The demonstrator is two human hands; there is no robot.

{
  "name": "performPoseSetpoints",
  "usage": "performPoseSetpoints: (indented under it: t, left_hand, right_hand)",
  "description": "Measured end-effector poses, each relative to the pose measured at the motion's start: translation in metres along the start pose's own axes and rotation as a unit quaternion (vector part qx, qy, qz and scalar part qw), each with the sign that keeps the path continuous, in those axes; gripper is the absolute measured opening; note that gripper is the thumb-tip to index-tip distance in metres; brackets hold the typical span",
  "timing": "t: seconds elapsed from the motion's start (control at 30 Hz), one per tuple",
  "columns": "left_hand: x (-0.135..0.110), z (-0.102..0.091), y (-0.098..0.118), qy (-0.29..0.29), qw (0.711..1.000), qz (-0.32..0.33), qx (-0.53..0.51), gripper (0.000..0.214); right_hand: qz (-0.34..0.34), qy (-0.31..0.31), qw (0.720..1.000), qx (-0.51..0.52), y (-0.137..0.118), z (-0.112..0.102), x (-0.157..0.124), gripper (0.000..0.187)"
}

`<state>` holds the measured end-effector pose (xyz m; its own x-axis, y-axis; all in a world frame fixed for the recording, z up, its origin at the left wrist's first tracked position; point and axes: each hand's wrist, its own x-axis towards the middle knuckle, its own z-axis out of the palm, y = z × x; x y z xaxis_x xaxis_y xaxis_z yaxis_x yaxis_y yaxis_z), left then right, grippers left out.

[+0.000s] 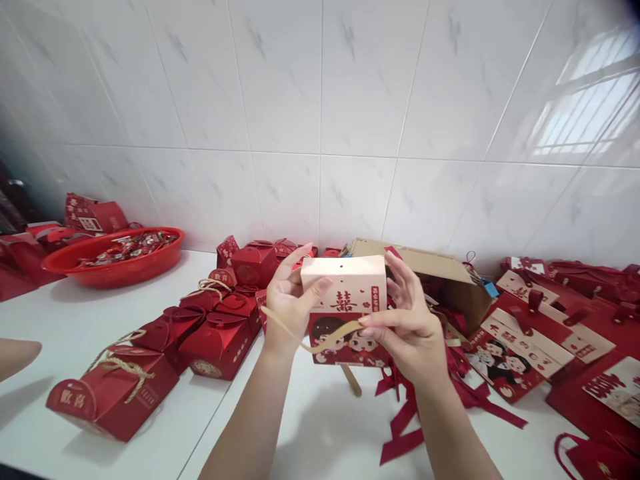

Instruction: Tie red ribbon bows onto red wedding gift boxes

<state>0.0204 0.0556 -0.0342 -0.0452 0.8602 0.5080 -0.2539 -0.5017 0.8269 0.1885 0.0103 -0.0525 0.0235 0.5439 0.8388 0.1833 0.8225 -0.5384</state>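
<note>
In the middle of the head view a red and cream gift box (345, 283) with cartoon faces and a red double-happiness sign is held up above the white table. My left hand (293, 300) grips its left side, thumb on the front face. Between the thumb and finger of my right hand (410, 320) is pinched a gold ribbon (325, 343), which hangs in a curve across the box front and reaches over my left hand. The other fingers of my right hand rest behind the box's right side. Below the box a gold strip (351, 380) shows.
Red candy boxes (125, 387) with twine stand on the left. A red basin (117, 257) of small wrapped items sits behind them. Red ribbons (405, 427), an open cardboard box (425, 260) and red gift bags (523, 340) are on the right. Another person's arm (17, 357) enters at left.
</note>
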Motion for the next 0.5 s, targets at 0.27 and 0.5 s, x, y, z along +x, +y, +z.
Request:
performPoseSetpoints:
  t: [0.27, 0.5]
  left_hand:
    - [-0.007, 0.003, 0.009, -0.015, 0.992, 0.088, 0.090, 0.024]
    - [-0.010, 0.004, 0.007, -0.055, 0.991, 0.108, 0.062, 0.022]
  right_hand:
    - [-0.024, 0.015, 1.000, -0.004, -0.011, 0.020, -0.006, 0.015]
    - [-0.037, 0.029, 0.997, -0.058, -0.005, 0.011, -0.005, 0.012]
